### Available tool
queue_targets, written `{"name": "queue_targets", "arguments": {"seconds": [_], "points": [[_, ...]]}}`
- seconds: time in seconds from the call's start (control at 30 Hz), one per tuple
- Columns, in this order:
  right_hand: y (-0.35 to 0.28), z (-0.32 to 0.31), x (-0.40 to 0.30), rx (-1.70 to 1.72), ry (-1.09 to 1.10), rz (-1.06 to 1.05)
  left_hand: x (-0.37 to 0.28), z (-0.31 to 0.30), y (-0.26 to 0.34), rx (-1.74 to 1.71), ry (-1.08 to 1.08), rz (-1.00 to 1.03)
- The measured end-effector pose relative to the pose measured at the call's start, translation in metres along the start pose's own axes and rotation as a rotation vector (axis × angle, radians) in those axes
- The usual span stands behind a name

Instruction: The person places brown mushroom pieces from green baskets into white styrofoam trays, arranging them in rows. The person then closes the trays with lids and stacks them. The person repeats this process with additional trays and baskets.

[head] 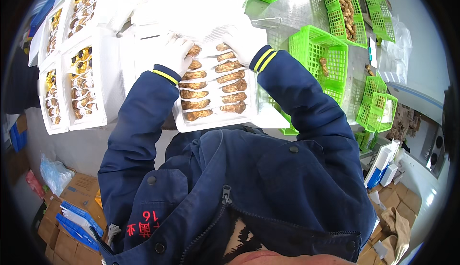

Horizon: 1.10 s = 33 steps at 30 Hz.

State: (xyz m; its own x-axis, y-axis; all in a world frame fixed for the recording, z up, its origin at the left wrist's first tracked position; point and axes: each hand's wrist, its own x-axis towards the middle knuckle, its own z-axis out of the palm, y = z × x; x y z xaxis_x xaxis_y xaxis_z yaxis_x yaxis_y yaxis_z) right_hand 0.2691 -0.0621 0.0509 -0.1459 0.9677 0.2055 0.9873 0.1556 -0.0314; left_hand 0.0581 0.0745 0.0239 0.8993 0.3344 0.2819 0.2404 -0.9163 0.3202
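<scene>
In front of me is a white foam box [182, 124] lined with white paper, holding two columns of brown matsutake-like mushrooms [230, 76] laid crosswise. My left hand [178, 53], in a white glove, has its fingers on a mushroom [194, 50] at the upper end of the left column. At the upper end of the right column, my white-gloved right hand [243, 43] is bent over the paper, beside a mushroom [222, 47]. Glare washes out the right fingers, so their grip is unclear.
Several foam boxes [104, 116] with wrapped mushrooms stand at left. On the right, a green plastic basket [299, 45] holds one mushroom [324, 66]; a farther basket [326, 11] holds a pile. A loose mushroom [369, 70] lies on the metal table [305, 10]. Cardboard boxes [77, 189] are below left.
</scene>
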Motion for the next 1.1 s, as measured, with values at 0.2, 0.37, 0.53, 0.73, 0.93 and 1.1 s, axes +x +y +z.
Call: {"name": "queue_targets", "arguments": {"seconds": [0.2, 0.37, 0.53, 0.73, 0.93, 1.1], "points": [[-0.005, -0.002, 0.005, 0.045, -0.036, 0.114, -0.001, 0.0, -0.001, 0.027, -0.028, -0.027], [-0.007, -0.005, 0.012, -0.03, -0.038, 0.07, 0.0, 0.005, -0.001, 0.051, -0.042, -0.02], [0.003, -0.023, 0.006, 0.201, 0.087, 0.125, 0.004, -0.037, 0.008, -0.166, -0.052, -0.124], [0.05, 0.019, 0.016, 0.62, -0.108, 0.777, 0.022, -0.019, -0.051, -0.113, -0.065, -0.552], [0.039, 0.051, -0.011, 1.188, 0.316, 0.807, -0.003, 0.003, -0.057, -0.612, 0.069, -0.484], [0.053, 0.042, -0.023, 0.663, 0.122, 0.344, -0.006, 0.011, -0.068, -0.61, 0.079, -0.32]]}}
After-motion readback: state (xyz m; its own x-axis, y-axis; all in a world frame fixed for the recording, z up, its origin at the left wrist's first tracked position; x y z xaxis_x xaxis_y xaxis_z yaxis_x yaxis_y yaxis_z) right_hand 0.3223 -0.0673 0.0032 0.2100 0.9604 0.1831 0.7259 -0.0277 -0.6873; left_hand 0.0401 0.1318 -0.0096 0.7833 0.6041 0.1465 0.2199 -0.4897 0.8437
